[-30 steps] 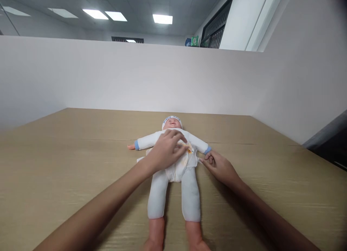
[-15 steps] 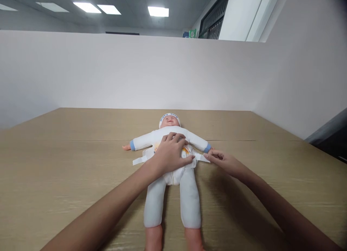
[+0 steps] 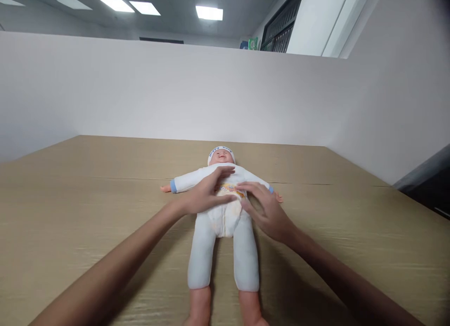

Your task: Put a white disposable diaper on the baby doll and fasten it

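Note:
A baby doll (image 3: 221, 244) in a white suit with blue cuffs lies on its back on the wooden table (image 3: 87, 213), head away from me. A white diaper (image 3: 225, 218) with an orange print at the waistband sits round its hips. My left hand (image 3: 202, 194) lies flat on the doll's left side at the waist, fingers stretched across the belly. My right hand (image 3: 262, 208) presses on the diaper's right side, fingers extended toward the waistband. Both hands touch the diaper and nearly meet at the middle.
White partition walls (image 3: 176, 91) enclose the table at the back and right. The doll's bare feet reach the near edge of the view. A dark gap (image 3: 429, 185) opens beyond the right wall.
My right hand has come in from the doll's right side, where it held the diaper's tab, onto the waistband. The left-side tab is no longer sticking out. My left hand has shifted slightly left.

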{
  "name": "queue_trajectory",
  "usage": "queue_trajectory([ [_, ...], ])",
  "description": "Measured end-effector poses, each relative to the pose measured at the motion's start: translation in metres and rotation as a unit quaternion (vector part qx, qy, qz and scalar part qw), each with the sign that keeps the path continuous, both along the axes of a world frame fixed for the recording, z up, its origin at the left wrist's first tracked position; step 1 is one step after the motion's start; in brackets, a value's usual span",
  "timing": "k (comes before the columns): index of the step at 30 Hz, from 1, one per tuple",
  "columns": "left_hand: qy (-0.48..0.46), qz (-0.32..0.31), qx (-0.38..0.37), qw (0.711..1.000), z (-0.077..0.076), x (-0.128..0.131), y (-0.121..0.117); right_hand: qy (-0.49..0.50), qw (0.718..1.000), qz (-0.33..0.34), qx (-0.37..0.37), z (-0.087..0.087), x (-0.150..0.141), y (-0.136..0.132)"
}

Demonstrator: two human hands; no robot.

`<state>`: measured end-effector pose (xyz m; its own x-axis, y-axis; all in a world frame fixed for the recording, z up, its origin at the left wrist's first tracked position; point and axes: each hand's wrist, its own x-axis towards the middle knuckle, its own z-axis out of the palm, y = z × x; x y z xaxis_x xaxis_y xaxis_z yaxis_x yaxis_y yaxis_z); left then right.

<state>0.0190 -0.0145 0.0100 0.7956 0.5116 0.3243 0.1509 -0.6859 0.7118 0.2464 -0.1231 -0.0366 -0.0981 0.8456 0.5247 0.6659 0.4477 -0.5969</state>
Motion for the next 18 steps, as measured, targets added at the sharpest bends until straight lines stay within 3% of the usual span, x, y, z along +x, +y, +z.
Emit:
queue_trajectory([
  [5, -0.026, 0.134, 0.040, 0.990, -0.030, -0.057, 0.001, -0.096, 0.994, 0.047, 0.004, -0.012, 0.007, -0.025],
  [8, 0.004, 0.216, 0.111, 0.970, -0.052, -0.085, 0.003, -0.096, 0.994, 0.037, 0.041, 0.002, -0.010, -0.024],
  [12, 0.124, 0.275, 0.163, 0.939, -0.071, -0.104, 0.008, -0.088, 0.993, 0.014, 0.073, 0.034, -0.052, -0.008],
  [15, 0.174, 0.288, 0.142, 0.931, -0.075, -0.108, 0.015, -0.113, 0.993, -0.009, 0.010, 0.050, -0.081, 0.015],
  [18, 0.149, 0.292, 0.038, 0.944, -0.070, -0.109, 0.022, -0.153, 0.984, -0.060, -0.063, 0.052, -0.097, 0.036],
])
